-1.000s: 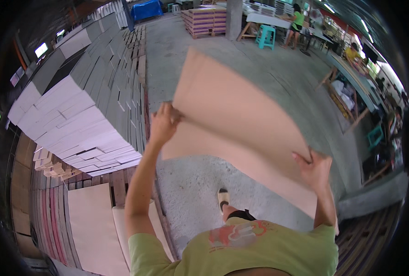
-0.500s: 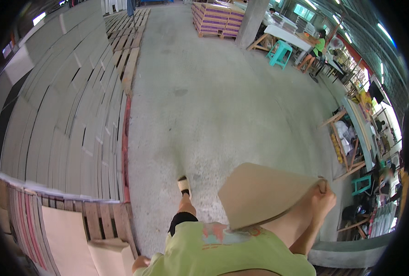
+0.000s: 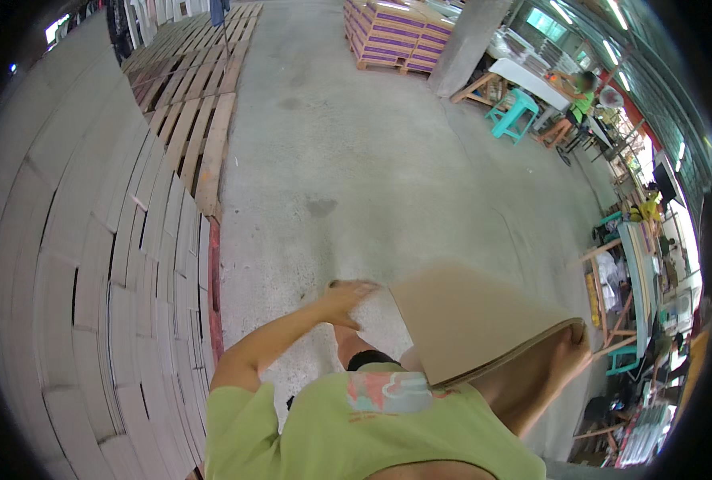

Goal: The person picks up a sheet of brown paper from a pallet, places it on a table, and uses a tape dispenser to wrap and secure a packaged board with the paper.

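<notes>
My right hand grips a bent stack of brown cardboard sheets at its right end. The stack arches over my right forearm in front of my body, and its layered edge shows along the near side. In front of my chest, my left hand is raised with its fingers and thumb apart, holding nothing. Its fingertips point at the left edge of the cardboard, a little short of it. The far edge of the sheets is blurred by motion.
Tall stacks of grey board fill the left side, with wooden pallets beyond. Purple-banded boxes stand by a concrete pillar. Right of it are a green stool, a white table and a person. A workbench stands at right.
My left hand has risen from low at my side toward the cardboard. I have moved forward along the grey stacks. My right hand still holds the cardboard.
</notes>
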`<state>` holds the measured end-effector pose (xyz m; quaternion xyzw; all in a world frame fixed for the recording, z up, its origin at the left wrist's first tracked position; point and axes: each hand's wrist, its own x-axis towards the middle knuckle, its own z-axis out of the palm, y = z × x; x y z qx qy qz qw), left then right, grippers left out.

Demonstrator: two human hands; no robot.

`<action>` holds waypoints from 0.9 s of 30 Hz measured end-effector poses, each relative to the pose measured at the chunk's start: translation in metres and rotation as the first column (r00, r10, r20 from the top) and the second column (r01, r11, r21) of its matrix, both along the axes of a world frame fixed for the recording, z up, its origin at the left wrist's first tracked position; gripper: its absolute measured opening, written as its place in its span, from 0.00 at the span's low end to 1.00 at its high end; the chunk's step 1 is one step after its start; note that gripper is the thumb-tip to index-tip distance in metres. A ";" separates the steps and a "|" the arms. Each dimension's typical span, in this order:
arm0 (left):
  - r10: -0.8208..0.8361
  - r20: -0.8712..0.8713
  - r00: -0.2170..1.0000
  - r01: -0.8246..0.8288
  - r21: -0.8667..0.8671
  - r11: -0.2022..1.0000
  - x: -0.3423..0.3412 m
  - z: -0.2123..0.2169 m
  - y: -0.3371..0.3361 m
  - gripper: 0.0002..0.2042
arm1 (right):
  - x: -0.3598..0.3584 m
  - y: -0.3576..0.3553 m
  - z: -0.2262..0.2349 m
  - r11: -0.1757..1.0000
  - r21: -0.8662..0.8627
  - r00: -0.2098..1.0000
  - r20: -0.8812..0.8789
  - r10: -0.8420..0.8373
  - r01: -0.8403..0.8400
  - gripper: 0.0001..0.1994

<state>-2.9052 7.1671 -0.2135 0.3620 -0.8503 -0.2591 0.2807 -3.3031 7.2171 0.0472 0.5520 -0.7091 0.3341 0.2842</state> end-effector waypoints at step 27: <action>0.253 -0.714 0.653 -0.671 -0.390 0.631 0.456 0.233 -0.955 0.13 | 0.537 -0.902 0.053 0.917 0.027 0.889 0.258 0.378 -0.398 0.16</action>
